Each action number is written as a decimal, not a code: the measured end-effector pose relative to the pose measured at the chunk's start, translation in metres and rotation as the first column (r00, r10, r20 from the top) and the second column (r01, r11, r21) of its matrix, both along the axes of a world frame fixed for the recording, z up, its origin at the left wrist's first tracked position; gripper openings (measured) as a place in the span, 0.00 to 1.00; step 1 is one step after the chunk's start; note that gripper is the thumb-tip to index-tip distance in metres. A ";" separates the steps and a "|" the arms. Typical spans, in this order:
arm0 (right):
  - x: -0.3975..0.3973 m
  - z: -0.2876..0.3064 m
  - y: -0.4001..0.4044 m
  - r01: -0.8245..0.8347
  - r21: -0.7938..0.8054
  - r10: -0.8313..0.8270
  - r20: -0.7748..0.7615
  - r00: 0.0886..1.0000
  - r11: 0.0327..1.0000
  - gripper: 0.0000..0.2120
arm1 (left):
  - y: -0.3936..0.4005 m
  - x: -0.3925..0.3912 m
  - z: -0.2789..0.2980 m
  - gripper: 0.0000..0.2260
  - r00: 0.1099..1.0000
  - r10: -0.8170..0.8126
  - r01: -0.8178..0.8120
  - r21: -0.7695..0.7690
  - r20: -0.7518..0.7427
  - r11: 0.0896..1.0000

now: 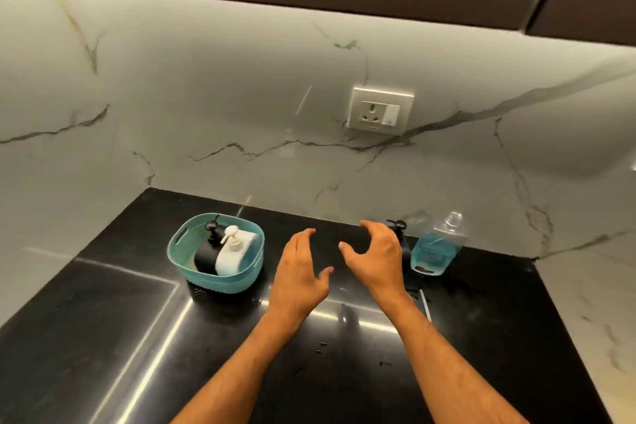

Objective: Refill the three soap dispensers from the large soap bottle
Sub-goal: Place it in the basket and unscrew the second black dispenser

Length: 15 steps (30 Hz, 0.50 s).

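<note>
A teal basket point(182, 244) on the black counter holds a black soap dispenser point(205, 253) and a white soap dispenser point(234, 253), both upright with pumps on. A third black dispenser point(401, 231) stands at the back wall, mostly hidden behind my right hand point(375, 255). To its right stands the large clear soap bottle point(437, 248), uncapped, about half full of blue liquid. My left hand point(297, 272) hovers over the counter between the basket and my right hand. Both hands have fingers spread and hold nothing.
The black counter point(103, 337) ends at a marble backsplash with a wall socket point(378, 112). Marble side walls close in left and right. A thin white stick point(425, 303) lies on the counter below the bottle. Small dark specks dot the counter near my forearms.
</note>
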State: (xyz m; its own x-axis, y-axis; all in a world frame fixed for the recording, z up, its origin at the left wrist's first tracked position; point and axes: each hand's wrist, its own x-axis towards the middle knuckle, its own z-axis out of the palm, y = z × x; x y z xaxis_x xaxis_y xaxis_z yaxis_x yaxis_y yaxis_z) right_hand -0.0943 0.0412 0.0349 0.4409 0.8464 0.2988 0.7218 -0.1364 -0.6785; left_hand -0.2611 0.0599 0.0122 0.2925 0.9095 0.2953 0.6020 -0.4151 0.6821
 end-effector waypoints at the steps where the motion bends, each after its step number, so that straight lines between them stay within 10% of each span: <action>1: 0.012 -0.002 -0.006 0.051 0.014 -0.051 -0.004 0.999 0.999 0.27 | 0.000 0.016 -0.002 0.36 0.999 -0.032 0.032 -0.022 -0.009 0.999; 15: 0.076 -0.061 -0.014 0.289 -0.144 -0.309 -0.145 0.940 0.946 0.39 | 0.040 0.122 -0.040 0.43 0.957 -0.253 0.214 -0.249 -0.138 0.944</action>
State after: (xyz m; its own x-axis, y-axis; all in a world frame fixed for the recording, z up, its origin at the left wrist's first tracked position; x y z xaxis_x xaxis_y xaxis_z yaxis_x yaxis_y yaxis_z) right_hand -0.0185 0.0273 -0.0258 0.7133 0.6927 0.1069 0.5159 -0.4157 -0.7490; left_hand -0.1392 0.1002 -0.0283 0.5319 0.8467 0.0159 0.6196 -0.4019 0.6742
